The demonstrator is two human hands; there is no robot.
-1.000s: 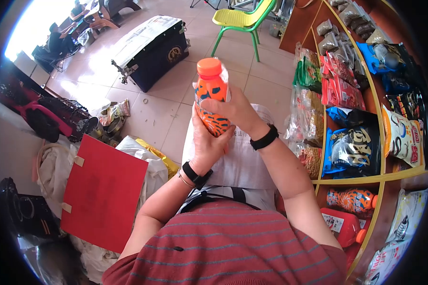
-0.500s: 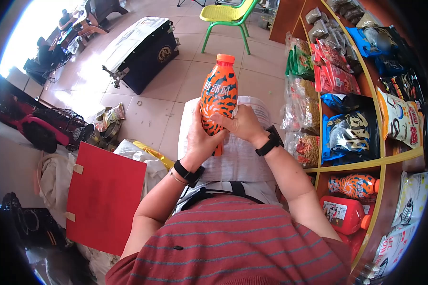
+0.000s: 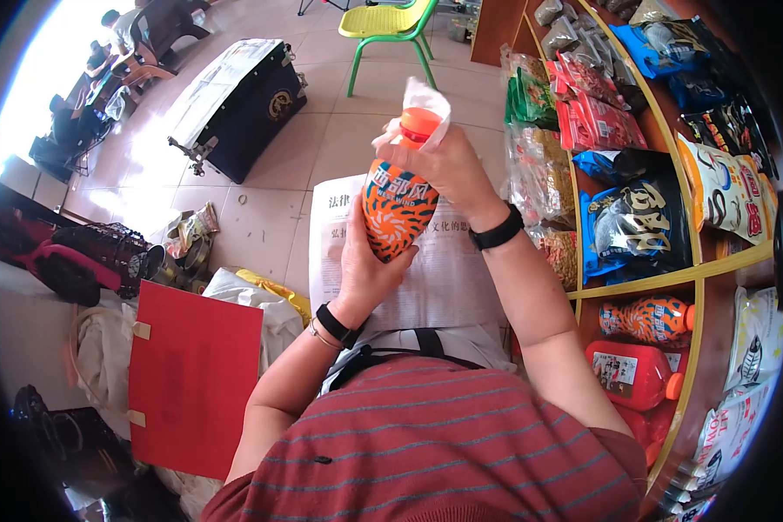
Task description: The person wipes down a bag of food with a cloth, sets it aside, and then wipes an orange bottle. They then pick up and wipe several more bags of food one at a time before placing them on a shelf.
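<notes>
An orange bottle [image 3: 398, 209] with dark blue-green patterning and an orange cap [image 3: 419, 121] is held up in front of me, tilted slightly to the right. My left hand [image 3: 365, 261] wraps around its lower body. Around the neck, just under the cap, my right hand [image 3: 444, 170] grips with a white tissue [image 3: 428, 94] that shows behind the cap and between the fingers. Beneath the bottle a printed newspaper [image 3: 331, 252] lies across my lap.
On the right stands a wooden shelf [image 3: 635, 291] with bagged goods, another orange bottle [image 3: 648, 318] and a red jug [image 3: 626, 374]. A red board [image 3: 196, 378] is at my left. Farther off are a dark case [image 3: 252, 109] and a green-yellow chair [image 3: 387, 26].
My right hand has moved from the bottle's lower body up to its neck, with the tissue now against it. The bottle has tilted, and more of the newspaper shows.
</notes>
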